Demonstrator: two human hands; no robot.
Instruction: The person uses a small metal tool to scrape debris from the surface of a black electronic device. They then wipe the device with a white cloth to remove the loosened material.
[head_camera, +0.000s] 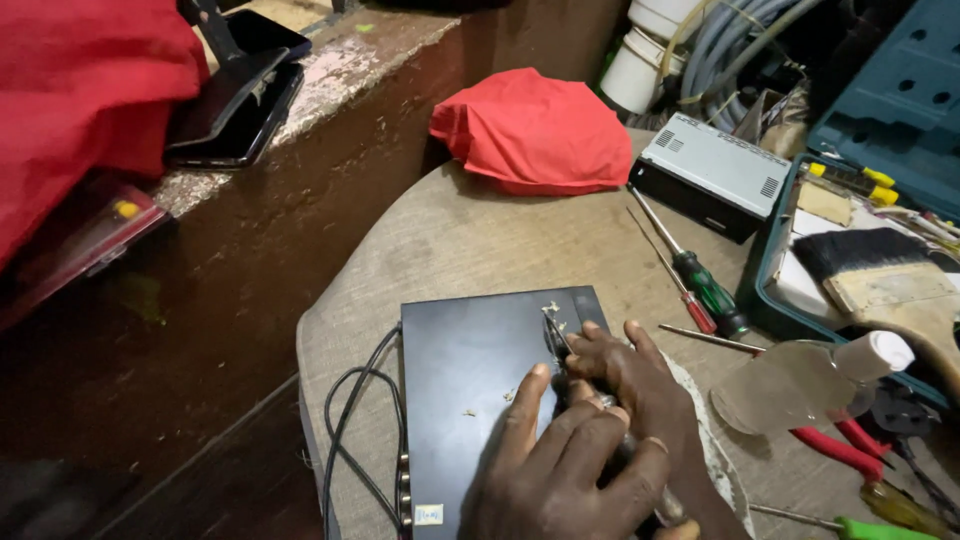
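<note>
Left hand (560, 470) flat on black box (470, 390), near centre of tabletop (450, 235), not grasping. Right hand (625, 375) clenched on thin tool (556, 335), tip at box's far right edge. Chips on lid; lid on. Screwdrivers (690, 275) lying right, red cloth (535, 130) far.

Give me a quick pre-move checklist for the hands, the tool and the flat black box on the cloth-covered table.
1. Flat black metal box lies flat on the table: ok.
2. Left hand rests on the lid: ok.
3. Right hand grips the thin metal tool: ok.
4. Tool tip at the lid's far edge: ok; whether seated, cannot tell.
5. Lid free of debris: not ok, pale chips lie there.
6. Black cables away from hands: ok.
</note>
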